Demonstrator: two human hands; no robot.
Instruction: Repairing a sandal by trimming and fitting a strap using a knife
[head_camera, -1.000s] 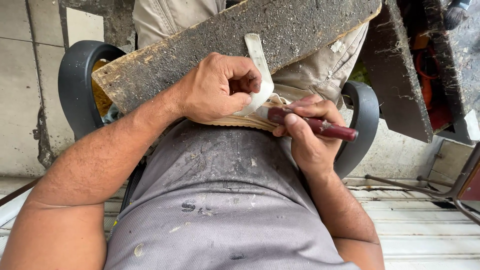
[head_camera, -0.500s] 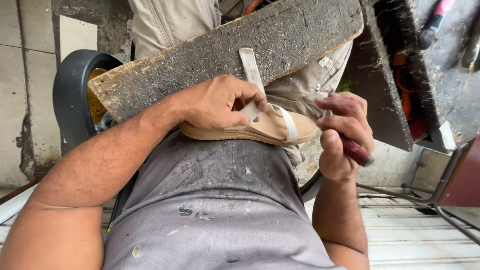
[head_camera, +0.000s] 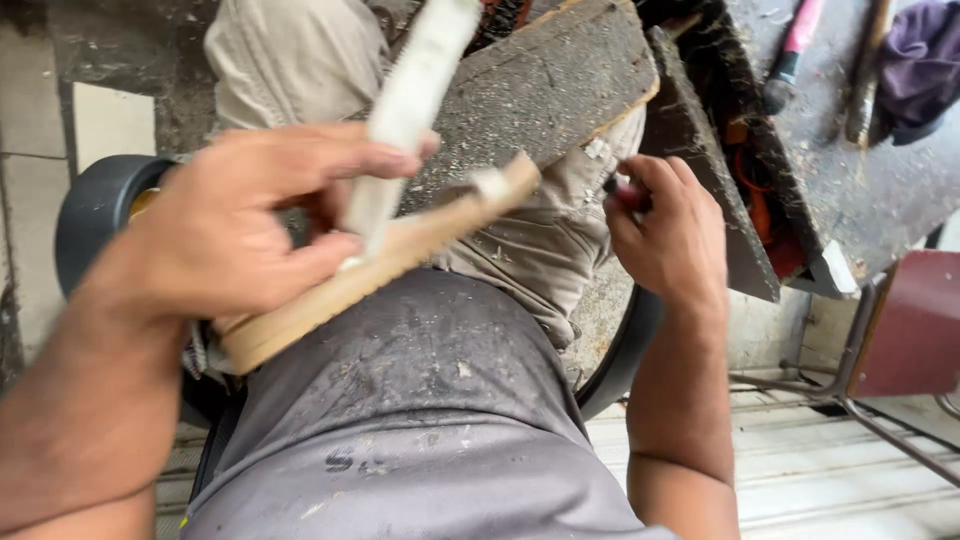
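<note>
Entry, read left to right across the head view.

1. Left hand (head_camera: 250, 235): one. We have it wrapped around the heel end of one tan sandal sole (head_camera: 380, 275), thumb under, fingers curled over the top. The grip is closed on the sole and also pins one pale strap (head_camera: 405, 110), which rises from between the fingers toward the top of the frame.

2. Sandal sole: one, held in the air above our grey apron (head_camera: 420, 420), clear of it. Its long axis runs from lower left, inside the left hand, up to the right; the free toe end (head_camera: 505, 185) points toward the right hand and lies near it but apart. The left hand holds the sole; the right does not touch it.

3. Worn board (head_camera: 560, 90): one, lying across the lap behind the sole, scattered with shavings.

4. Right hand (head_camera: 665, 235): one. We see its fingers pressed together around one small dark-red tool handle (head_camera: 625, 192); only a tip of it shows, so we cannot tell what the tool is.

5. Pink-handled tool (head_camera: 795, 50): one, on the grimy bench (head_camera: 860, 190), well apart from both hands.
</note>
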